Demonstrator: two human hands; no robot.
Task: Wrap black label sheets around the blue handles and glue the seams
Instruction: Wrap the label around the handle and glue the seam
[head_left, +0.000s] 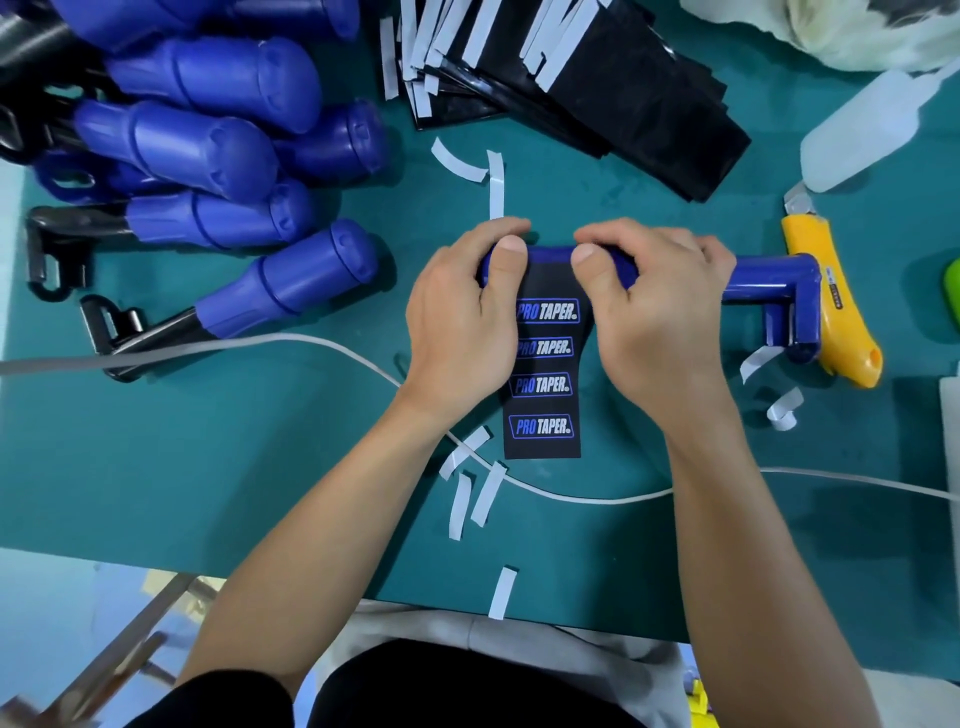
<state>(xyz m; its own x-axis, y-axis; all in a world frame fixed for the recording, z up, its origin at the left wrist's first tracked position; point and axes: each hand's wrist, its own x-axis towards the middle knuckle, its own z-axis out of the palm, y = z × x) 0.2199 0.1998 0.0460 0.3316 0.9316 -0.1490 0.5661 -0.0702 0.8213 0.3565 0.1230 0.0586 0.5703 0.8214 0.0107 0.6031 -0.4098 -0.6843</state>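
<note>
Head view: I see left grip (462, 317) and right grip (657, 322) curled round smooth blue handle (763, 273), thumbs pinning black label (543, 387).

The green table (218, 467) carries a heap of handles (208, 140) at far left and a stack of black sheets (623, 88) at the back. White strips (460, 506) lie scattered about (several near the front edge). A white cable (332, 345) runs across from left to right. At right lie a yellow knife (831, 306) and, behind it, a white bottle (872, 135) on its side. A bent handle (763, 275) lies mid-table, elbow just beside the knife. A printed sheet (543, 405) lies flat, reaching from it toward the front.
</note>
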